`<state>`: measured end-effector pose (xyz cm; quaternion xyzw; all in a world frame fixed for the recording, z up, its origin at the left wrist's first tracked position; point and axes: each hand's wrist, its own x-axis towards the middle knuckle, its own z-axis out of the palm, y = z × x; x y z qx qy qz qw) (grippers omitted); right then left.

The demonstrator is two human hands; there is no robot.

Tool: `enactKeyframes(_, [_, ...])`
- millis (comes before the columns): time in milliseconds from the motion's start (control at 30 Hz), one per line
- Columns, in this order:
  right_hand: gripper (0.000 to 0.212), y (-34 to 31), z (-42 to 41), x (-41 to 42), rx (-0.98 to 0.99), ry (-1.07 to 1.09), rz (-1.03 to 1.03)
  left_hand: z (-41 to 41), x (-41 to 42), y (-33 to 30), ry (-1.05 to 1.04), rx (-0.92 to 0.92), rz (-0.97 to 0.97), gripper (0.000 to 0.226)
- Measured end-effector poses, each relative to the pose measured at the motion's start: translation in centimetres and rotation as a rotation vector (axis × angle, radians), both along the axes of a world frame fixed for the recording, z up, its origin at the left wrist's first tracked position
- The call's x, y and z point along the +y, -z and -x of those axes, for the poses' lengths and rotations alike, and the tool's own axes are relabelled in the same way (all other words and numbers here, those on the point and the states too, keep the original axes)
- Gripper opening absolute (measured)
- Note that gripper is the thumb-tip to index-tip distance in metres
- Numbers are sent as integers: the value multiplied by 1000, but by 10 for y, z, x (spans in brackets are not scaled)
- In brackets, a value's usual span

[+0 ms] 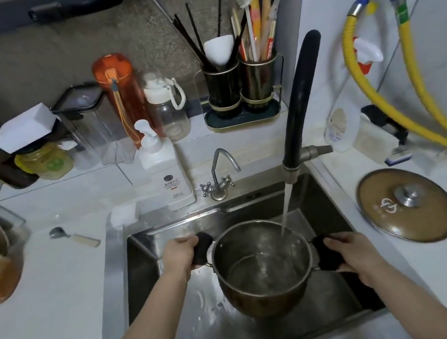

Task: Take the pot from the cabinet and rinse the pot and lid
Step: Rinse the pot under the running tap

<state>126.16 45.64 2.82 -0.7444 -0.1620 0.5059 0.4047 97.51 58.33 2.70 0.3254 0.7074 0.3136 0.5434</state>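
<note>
A steel pot (267, 290) hangs over the steel sink (116, 248), tilted a little toward me. My left hand (179, 253) grips its black left handle and my right hand (353, 251) grips its black right handle. Water runs from the black faucet (303, 95) in a stream that lands inside the pot near its right wall. The brown glass lid (406, 204) with a metal knob lies flat on the counter to the right of the sink.
A white soap pump bottle (163, 168) and a small chrome tap (218, 174) stand behind the sink. Bottles, jars and a utensil holder (241, 91) line the back. A spoon (74, 236) lies at the left. Yellow hoses (418, 93) hang at the right.
</note>
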Motion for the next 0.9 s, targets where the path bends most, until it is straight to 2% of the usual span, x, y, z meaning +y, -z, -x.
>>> enactKeyframes(133, [34, -16, -20, 10, 21, 82, -89, -21, 10, 3, 11, -21, -7, 19])
enactKeyframes(267, [27, -30, -42, 1, 36, 140, -166, -43, 1, 21, 23, -132, 47, 7])
enactKeyframes(333, [28, -36, -49, -1, 75, 140, -210, -48, -7, 32, 29, -177, 66, 23])
enactKeyframes(400, [30, -39, -56, -1, 108, 121, -252, -53, -13, 40, 36, -203, 76, 33])
enactKeyframes(567, [37, -34, -67, -10, 116, 116, -336, -54, -20, 44, 103, -276, 52, 38])
enactKeyframes(600, [41, -31, -68, -14, 116, 107, -358, -52, -21, 43, 124, -307, 46, 35])
enactKeyframes(633, [54, -28, -69, -16, 109, 90, -362, -50, -21, 39, 147, -340, 35, 30])
enactKeyframes(667, [72, -22, -69, -18, 82, 61, -371, -46, -22, 34, 167, -362, 22, 24])
enactKeyframes(700, [80, -18, -69, -20, 51, 32, -382, -42, -21, 31, 181, -369, 8, 20])
enactKeyframes(800, [44, -13, -63, -18, -98, -103, -352, -25, -17, 21, 220, -327, -58, 23])
enactKeyframes(900, [46, -6, -55, -14, -376, -323, -267, -8, -13, 7, 288, -228, -160, 31])
